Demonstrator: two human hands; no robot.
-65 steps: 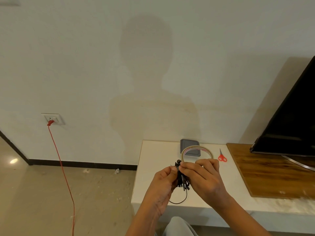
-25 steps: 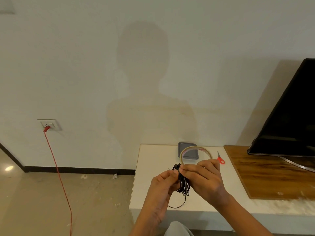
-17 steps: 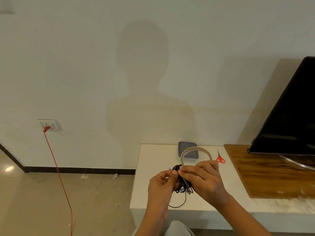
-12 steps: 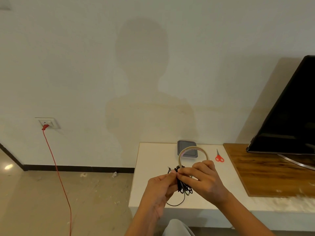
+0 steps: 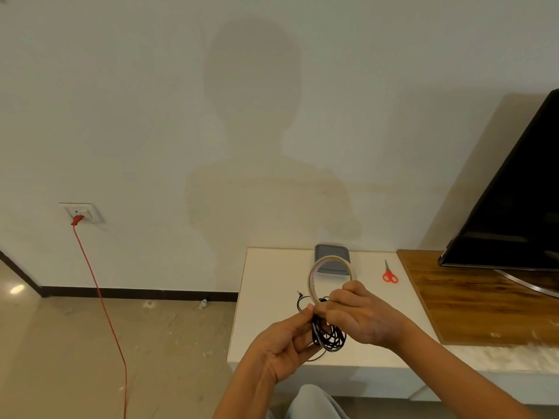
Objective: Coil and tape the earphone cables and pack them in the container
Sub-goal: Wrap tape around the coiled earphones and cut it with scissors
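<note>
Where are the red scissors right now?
In the head view, the red scissors lie toward the back right of the white table, to the right of the grey container and just left of the wooden board.

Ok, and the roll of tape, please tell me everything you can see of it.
The tape roll is a thin beige ring with a wide hollow centre and faint pink print on its inner left side. It stands on edge, raised above the white table, its lower part held by the right hand. The black cable coil hangs just below it; the grey container shows through the ring.
</note>
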